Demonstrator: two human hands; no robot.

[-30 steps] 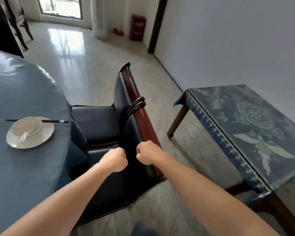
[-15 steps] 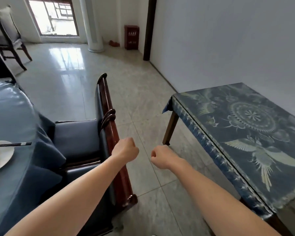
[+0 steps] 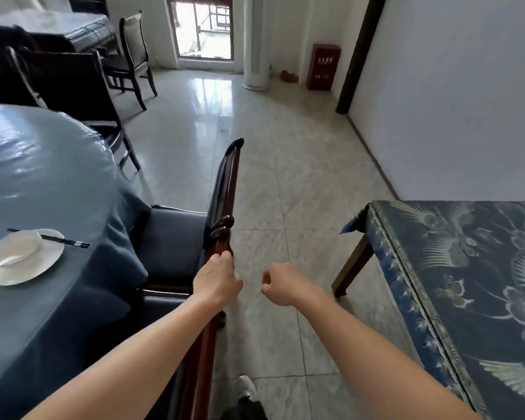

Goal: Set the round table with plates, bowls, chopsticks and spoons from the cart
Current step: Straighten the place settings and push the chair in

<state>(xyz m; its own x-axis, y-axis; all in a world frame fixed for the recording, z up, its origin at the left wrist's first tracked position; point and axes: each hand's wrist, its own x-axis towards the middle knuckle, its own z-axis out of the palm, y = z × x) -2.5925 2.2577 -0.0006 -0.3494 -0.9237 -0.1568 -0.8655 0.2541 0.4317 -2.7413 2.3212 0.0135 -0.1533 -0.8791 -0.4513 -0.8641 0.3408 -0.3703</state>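
Note:
The round table (image 3: pixel 43 183) with a blue cloth fills the left side. One place is laid on it: a white plate (image 3: pixel 43 265), a white bowl (image 3: pixel 14 247) on the plate with a white spoon in it, and black chopsticks (image 3: pixel 70 241) across the plate's far edge. My left hand (image 3: pixel 217 278) is curled against the top rail of a wooden chair (image 3: pixel 225 189) pushed in at the table. My right hand (image 3: pixel 281 283) hangs in a loose fist over the floor, holding nothing. No cart is in view.
A low side table (image 3: pixel 467 283) with a patterned blue cloth stands on the right against the wall. More dark chairs (image 3: pixel 73 83) stand beyond the round table. Tiled floor runs between the chair and side table toward a white pillar (image 3: pixel 255 40).
The view has swung left and lifted, bringing the place setting back in. My left hand has come to rest on the chair's top rail. My right hand stays in a loose fist.

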